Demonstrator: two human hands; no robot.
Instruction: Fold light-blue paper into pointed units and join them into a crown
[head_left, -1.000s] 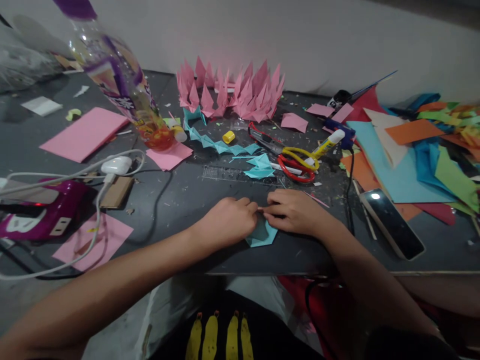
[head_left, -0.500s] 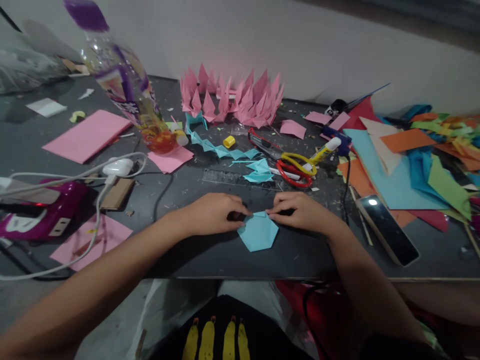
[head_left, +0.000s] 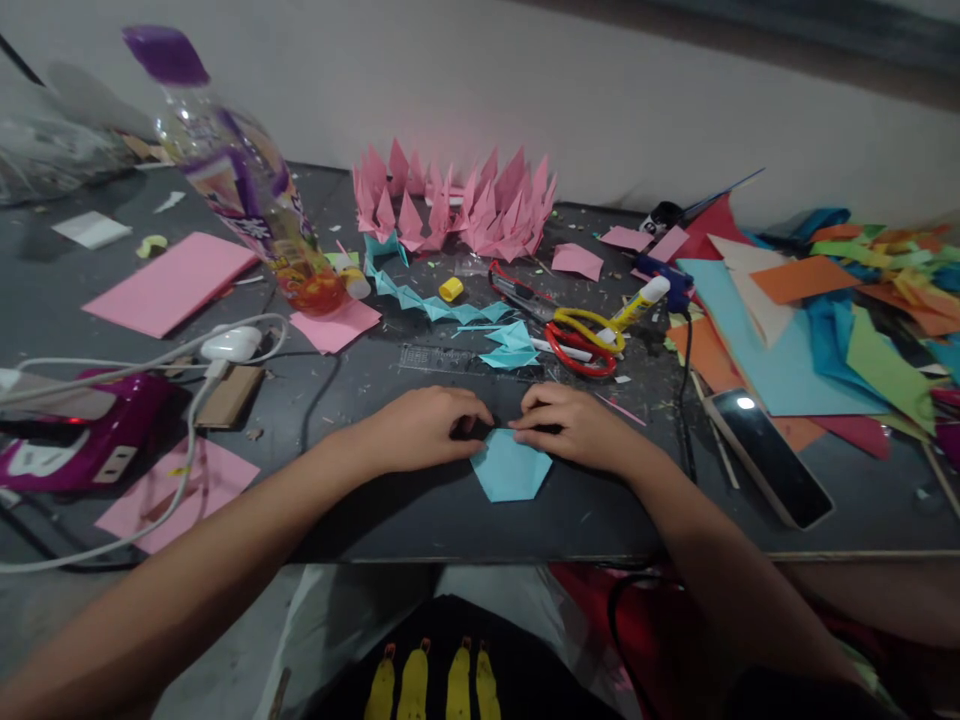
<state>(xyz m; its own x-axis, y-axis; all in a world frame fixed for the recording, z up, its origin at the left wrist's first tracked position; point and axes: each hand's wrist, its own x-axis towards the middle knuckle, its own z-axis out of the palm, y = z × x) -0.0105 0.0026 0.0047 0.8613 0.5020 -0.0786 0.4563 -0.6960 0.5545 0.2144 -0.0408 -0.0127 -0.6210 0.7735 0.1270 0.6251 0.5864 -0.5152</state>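
Observation:
A light blue paper piece, folded to a six-sided shape, lies flat near the front edge of the dark table. My left hand rests at its upper left corner with fingers curled and pinched on the paper's top edge. My right hand pinches the top edge from the right. Both hands press the paper down on the table. Behind them lie a chain of folded blue pieces and a ring of pink folded spikes.
Red and yellow scissors, a glue stick and a clear ruler lie just behind the hands. A phone and heaped coloured paper are right. A tilted bottle, pink sheets, cables and a purple device are left.
The blue paper was mostly hidden under my hands one second ago; it now lies uncovered as a flat hexagon, and my fingers have moved up to its top edge.

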